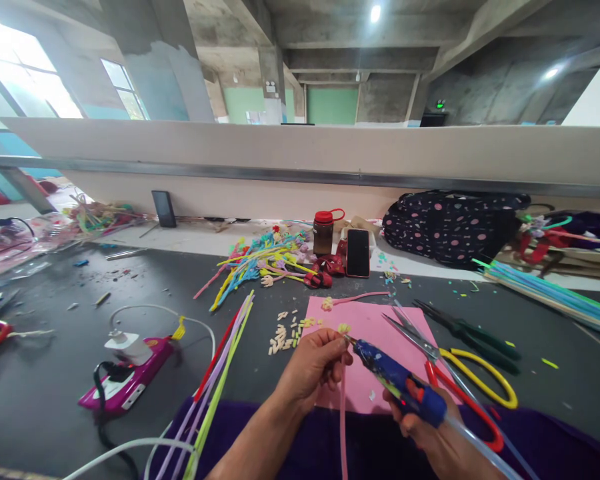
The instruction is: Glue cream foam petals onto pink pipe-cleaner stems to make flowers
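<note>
Head; glue gun (387, 370) beside pink stem (343, 420)

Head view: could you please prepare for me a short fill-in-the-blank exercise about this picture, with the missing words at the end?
The right hand holds a glue gun that is mostly ____.
The left hand holds a stem coloured ____.
The bottle has a lid coloured ____.
In this view, the bag is to the bottle's ____.
Missing words: blue; pink; red; right.
</note>
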Action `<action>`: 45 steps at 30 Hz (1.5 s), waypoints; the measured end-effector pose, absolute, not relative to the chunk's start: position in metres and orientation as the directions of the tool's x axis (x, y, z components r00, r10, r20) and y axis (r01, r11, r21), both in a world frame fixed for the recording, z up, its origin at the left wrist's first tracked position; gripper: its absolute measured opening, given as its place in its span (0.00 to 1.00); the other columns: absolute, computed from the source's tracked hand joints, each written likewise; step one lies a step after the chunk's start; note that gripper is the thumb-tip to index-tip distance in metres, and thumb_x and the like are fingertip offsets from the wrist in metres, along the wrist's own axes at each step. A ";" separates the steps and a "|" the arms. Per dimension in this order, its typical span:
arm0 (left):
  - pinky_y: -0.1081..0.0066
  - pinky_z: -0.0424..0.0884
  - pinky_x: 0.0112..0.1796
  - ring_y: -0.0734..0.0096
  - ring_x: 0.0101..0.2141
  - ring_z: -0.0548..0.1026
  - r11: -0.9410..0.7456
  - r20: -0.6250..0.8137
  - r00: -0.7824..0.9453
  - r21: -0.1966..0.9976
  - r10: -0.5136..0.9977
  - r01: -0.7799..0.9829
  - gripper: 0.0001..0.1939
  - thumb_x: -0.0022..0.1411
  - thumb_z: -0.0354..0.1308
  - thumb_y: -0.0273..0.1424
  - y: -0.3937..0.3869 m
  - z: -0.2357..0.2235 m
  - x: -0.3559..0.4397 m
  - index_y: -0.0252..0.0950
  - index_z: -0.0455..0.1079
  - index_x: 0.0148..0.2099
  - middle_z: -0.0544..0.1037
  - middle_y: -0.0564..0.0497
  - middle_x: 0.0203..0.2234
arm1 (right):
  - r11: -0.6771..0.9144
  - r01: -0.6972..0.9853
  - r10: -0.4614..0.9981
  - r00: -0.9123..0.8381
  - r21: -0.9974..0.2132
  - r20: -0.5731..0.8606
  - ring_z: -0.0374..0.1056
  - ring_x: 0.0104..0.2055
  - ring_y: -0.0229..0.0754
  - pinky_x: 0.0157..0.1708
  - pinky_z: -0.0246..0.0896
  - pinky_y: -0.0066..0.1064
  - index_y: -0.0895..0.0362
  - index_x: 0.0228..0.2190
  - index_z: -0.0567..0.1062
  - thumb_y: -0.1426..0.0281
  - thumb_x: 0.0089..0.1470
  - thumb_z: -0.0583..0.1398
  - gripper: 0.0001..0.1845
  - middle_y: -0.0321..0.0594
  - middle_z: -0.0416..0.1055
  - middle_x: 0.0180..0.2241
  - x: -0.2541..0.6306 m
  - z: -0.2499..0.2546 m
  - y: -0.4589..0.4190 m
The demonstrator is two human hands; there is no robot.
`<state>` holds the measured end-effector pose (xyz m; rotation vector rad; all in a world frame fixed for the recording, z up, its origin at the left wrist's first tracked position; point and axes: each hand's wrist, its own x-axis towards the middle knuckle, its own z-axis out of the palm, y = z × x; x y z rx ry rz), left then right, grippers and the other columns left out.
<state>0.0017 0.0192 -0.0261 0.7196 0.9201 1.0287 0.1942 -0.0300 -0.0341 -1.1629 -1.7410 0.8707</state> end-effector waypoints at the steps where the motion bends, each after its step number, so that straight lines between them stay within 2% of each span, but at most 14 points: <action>1: 0.83 0.51 0.09 0.86 0.08 0.60 0.364 -0.294 0.227 0.842 0.929 -0.398 0.12 0.51 0.61 0.35 0.019 -0.025 0.001 0.32 0.65 0.25 0.71 0.56 0.13 | 0.326 0.325 0.938 -0.230 -0.888 0.261 0.66 0.21 0.42 0.21 0.64 0.31 0.54 0.23 0.71 0.41 0.47 0.50 0.29 0.40 0.69 0.19 0.196 -0.034 -0.030; 5: 0.83 0.53 0.10 0.86 0.09 0.60 0.386 -0.311 0.239 0.827 0.920 -0.408 0.12 0.50 0.62 0.35 0.021 -0.024 0.000 0.32 0.66 0.26 0.73 0.55 0.15 | 0.345 0.283 0.918 -0.299 -0.895 0.259 0.67 0.22 0.41 0.20 0.62 0.29 0.54 0.27 0.71 0.44 0.50 0.50 0.27 0.39 0.69 0.21 0.204 -0.036 -0.029; 9: 0.83 0.50 0.09 0.85 0.08 0.58 0.402 -0.316 0.267 0.827 0.911 -0.393 0.13 0.50 0.61 0.36 0.023 -0.025 -0.004 0.31 0.67 0.24 0.66 0.57 0.09 | 0.389 0.394 0.921 -0.197 -0.833 0.337 0.69 0.26 0.44 0.25 0.64 0.31 0.54 0.27 0.70 0.49 0.53 0.51 0.22 0.39 0.69 0.23 0.206 -0.040 -0.025; 12: 0.83 0.46 0.10 0.86 0.08 0.56 0.381 -0.304 0.243 0.836 0.921 -0.396 0.14 0.51 0.60 0.36 0.024 -0.023 -0.010 0.31 0.67 0.22 0.62 0.58 0.06 | 0.480 0.561 0.874 -0.236 -0.675 0.426 0.67 0.25 0.43 0.23 0.60 0.29 0.54 0.28 0.68 0.57 0.54 0.52 0.14 0.37 0.68 0.23 0.204 -0.041 -0.019; 15: 0.83 0.45 0.10 0.87 0.08 0.54 0.295 -0.258 0.142 0.851 0.956 -0.436 0.13 0.51 0.60 0.35 0.026 -0.017 -0.023 0.31 0.67 0.22 0.61 0.59 0.07 | 0.547 0.704 0.830 -0.386 -0.453 0.402 0.66 0.26 0.42 0.24 0.58 0.29 0.55 0.32 0.65 0.66 0.54 0.53 0.05 0.38 0.67 0.26 0.203 -0.044 -0.013; 18: 0.85 0.48 0.11 0.90 0.09 0.56 0.176 -0.198 0.008 0.846 0.980 -0.504 0.11 0.49 0.62 0.33 0.027 -0.009 -0.037 0.31 0.67 0.24 0.67 0.59 0.12 | 0.541 0.793 0.829 -0.448 -0.279 0.334 0.67 0.30 0.44 0.27 0.58 0.32 0.55 0.35 0.65 0.64 0.53 0.55 0.09 0.40 0.68 0.31 0.202 -0.050 -0.011; 21: 0.86 0.51 0.12 0.90 0.10 0.58 0.096 -0.165 -0.074 0.824 0.984 -0.558 0.09 0.47 0.63 0.31 0.025 -0.002 -0.047 0.32 0.68 0.28 0.71 0.58 0.16 | 0.494 0.848 0.860 -0.444 -0.192 0.252 0.68 0.29 0.46 0.26 0.57 0.32 0.55 0.34 0.66 0.59 0.52 0.56 0.12 0.40 0.68 0.30 0.201 -0.057 -0.011; 24: 0.86 0.54 0.13 0.89 0.11 0.59 0.059 -0.145 -0.110 0.824 0.983 -0.563 0.09 0.49 0.63 0.31 0.021 0.002 -0.052 0.32 0.68 0.30 0.71 0.57 0.16 | 0.499 0.850 0.862 -0.468 -0.168 0.195 0.68 0.29 0.45 0.26 0.57 0.32 0.55 0.32 0.66 0.60 0.53 0.55 0.11 0.39 0.68 0.29 0.200 -0.060 -0.011; 33: 0.86 0.52 0.13 0.89 0.12 0.58 0.027 -0.136 -0.152 0.825 0.979 -0.565 0.09 0.47 0.63 0.31 0.019 0.002 -0.054 0.32 0.67 0.29 0.70 0.58 0.16 | 0.525 0.845 0.844 -0.502 -0.102 0.190 0.69 0.31 0.47 0.26 0.58 0.33 0.56 0.36 0.70 0.57 0.54 0.55 0.16 0.42 0.69 0.31 0.202 -0.061 -0.010; 36: 0.86 0.51 0.13 0.89 0.12 0.58 0.038 -0.154 -0.165 0.833 0.974 -0.552 0.09 0.46 0.63 0.32 0.020 0.000 -0.053 0.33 0.68 0.29 0.70 0.58 0.16 | 0.529 0.846 0.826 -0.494 -0.068 0.272 0.69 0.33 0.48 0.28 0.59 0.34 0.57 0.37 0.71 0.55 0.53 0.56 0.19 0.45 0.69 0.34 0.201 -0.050 -0.013; 39: 0.85 0.51 0.13 0.88 0.12 0.59 0.059 -0.164 -0.154 0.846 0.974 -0.530 0.10 0.46 0.64 0.32 0.020 -0.003 -0.052 0.32 0.68 0.28 0.70 0.58 0.15 | 0.646 0.757 0.729 -0.577 -0.094 0.368 0.68 0.36 0.43 0.34 0.58 0.32 0.56 0.38 0.72 0.64 0.58 0.54 0.11 0.44 0.70 0.38 0.191 -0.032 -0.013; 40: 0.84 0.51 0.13 0.88 0.12 0.59 0.065 -0.162 -0.142 0.852 0.977 -0.520 0.10 0.46 0.64 0.33 0.020 -0.004 -0.051 0.32 0.68 0.27 0.70 0.57 0.15 | 0.714 0.690 0.680 -0.643 -0.119 0.351 0.67 0.35 0.41 0.34 0.57 0.30 0.55 0.37 0.72 0.68 0.59 0.53 0.10 0.43 0.70 0.37 0.184 -0.026 -0.011; 42: 0.84 0.49 0.13 0.88 0.12 0.58 0.067 -0.145 -0.119 0.864 0.982 -0.499 0.10 0.48 0.63 0.33 0.020 -0.007 -0.050 0.31 0.68 0.26 0.69 0.57 0.15 | 0.816 0.558 0.578 -0.784 -0.150 0.228 0.66 0.32 0.38 0.30 0.55 0.28 0.54 0.34 0.73 0.69 0.60 0.51 0.11 0.40 0.70 0.33 0.165 -0.019 -0.002; 45: 0.83 0.49 0.14 0.88 0.12 0.57 0.078 -0.129 -0.075 0.878 0.989 -0.472 0.11 0.50 0.62 0.34 0.019 -0.011 -0.046 0.31 0.68 0.24 0.69 0.57 0.15 | 0.872 0.483 0.490 -0.863 -0.080 0.124 0.64 0.27 0.37 0.24 0.49 0.28 0.54 0.30 0.73 0.70 0.60 0.51 0.12 0.37 0.69 0.27 0.131 -0.020 0.016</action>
